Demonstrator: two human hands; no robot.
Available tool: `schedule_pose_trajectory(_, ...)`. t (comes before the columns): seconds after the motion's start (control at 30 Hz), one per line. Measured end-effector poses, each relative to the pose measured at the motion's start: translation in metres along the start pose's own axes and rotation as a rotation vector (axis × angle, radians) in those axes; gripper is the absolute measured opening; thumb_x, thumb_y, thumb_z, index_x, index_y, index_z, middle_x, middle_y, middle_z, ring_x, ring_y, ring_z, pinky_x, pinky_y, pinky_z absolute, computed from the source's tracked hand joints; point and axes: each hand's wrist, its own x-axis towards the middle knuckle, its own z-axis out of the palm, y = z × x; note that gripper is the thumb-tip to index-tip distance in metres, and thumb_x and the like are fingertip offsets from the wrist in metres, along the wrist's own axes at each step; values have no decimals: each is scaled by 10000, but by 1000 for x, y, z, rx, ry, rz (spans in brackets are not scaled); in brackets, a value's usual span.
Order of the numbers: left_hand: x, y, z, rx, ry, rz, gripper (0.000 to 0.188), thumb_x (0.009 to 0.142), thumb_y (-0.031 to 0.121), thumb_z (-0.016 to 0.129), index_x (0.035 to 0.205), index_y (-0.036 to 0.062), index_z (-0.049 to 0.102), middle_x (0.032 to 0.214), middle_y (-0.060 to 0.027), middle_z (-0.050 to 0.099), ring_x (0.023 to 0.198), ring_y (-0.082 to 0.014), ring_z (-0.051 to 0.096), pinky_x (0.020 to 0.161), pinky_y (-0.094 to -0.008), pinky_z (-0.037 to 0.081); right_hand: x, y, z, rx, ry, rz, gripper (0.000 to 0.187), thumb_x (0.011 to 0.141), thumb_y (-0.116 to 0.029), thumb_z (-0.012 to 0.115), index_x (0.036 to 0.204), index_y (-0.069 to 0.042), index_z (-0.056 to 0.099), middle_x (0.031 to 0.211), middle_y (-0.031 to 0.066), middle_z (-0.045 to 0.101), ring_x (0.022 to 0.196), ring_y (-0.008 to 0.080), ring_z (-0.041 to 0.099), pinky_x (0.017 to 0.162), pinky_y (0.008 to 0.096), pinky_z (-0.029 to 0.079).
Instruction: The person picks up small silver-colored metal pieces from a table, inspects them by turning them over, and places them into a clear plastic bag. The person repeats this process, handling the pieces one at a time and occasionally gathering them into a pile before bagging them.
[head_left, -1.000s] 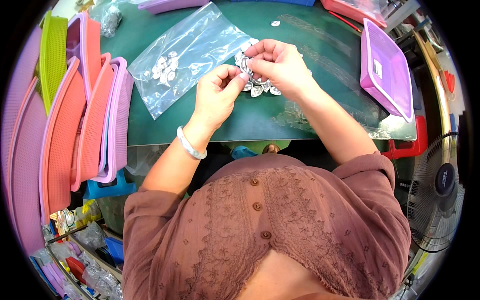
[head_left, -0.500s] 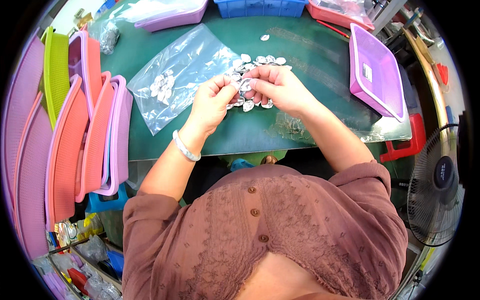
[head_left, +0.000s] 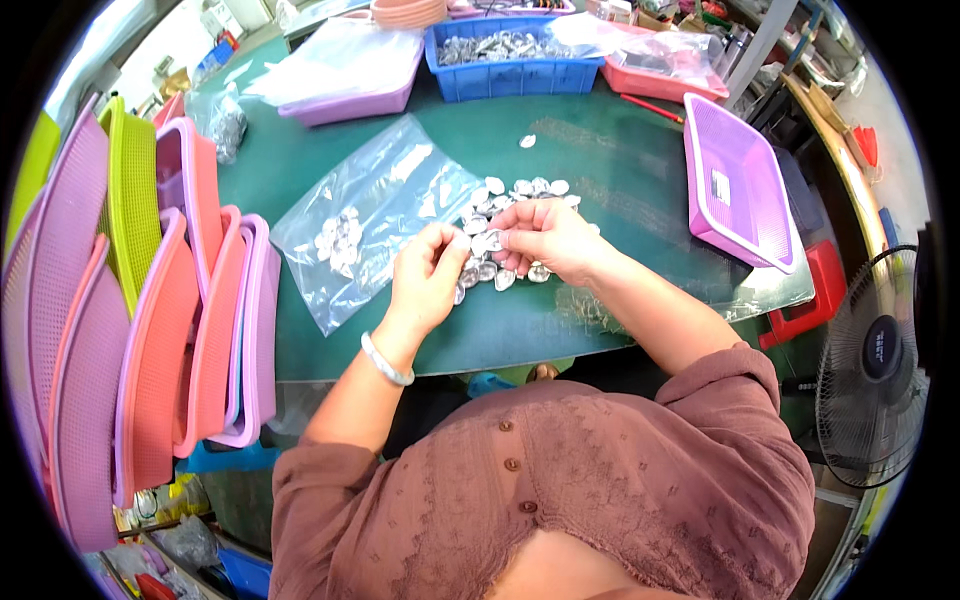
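Note:
Between the thumb and fingers of my right hand (head_left: 552, 240) is a small silvery oval metal piece (head_left: 491, 240), pinched above a loose pile of similar pieces (head_left: 505, 277) on the green tabletop. Just left of it, my left hand (head_left: 428, 272) is closed, thumb against fingertips; whether anything is between them is hidden. A pale bangle circles that wrist. Under and beside the left hand lies a clear plastic bag (head_left: 375, 205), flat on the table. A small group of silvery pieces (head_left: 340, 240) shows on it; I cannot tell whether they are inside.
A blue bin (head_left: 515, 82) of metal pieces stands at the back, between a purple tray (head_left: 350, 108) and a red tray (head_left: 665, 78). A purple basket (head_left: 742, 190) sits at the right. Stacked baskets (head_left: 150, 360) crowd the left; a fan (head_left: 870, 365) stands at right.
The head view has tilted up, so the table sits lower and the blue bin's contents show. My left fingertips have drawn slightly away from the piece in my right hand.

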Motion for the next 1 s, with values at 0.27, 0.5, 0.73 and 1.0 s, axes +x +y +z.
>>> schedule_pose_trajectory(0.27, -25, -9, -29, 346, 157, -13, 97, 822, 87, 559, 860, 0, 582, 704, -27, 562, 628, -80, 519, 582, -227, 433, 116, -77, -67, -59, 168, -150, 134, 828, -58, 531, 893, 52, 571, 749, 114, 600, 606, 178, 579, 541, 304, 497)
schedule_pose_trajectory(0.5, -46, -16, -34, 617, 138, 120, 206, 766, 39, 582, 965, -12, 585, 829, -88, 570, 649, -148, 542, 609, -254, 451, 150, -72, -81, -365, 272, -133, 226, 828, -139, 526, 1022, -27, 554, 786, 95, 600, 650, 201, 587, 554, 308, 495)
schedule_pose_trajectory(0.73, -51, -19, -33, 819, 98, 235, 273, 725, 36, 613, 995, 2, 589, 895, -102, 559, 732, -211, 547, 679, -303, 453, 27, 7, -8, -963, 56, -661, 230, 793, -100, 567, 1007, -29, 610, 896, 141, 641, 817, 270, 618, 746, 327, 485)
schedule_pose_trajectory(1.0, -46, -15, -24, 954, -2, 194, 148, 730, 73, 629, 871, 35, 606, 826, -100, 527, 798, -284, 533, 696, -368, 435, -20, 33, 11, -992, 176, -730, 172, 785, -12, 545, 945, -14, 608, 884, 131, 616, 829, 279, 589, 737, 330, 466)
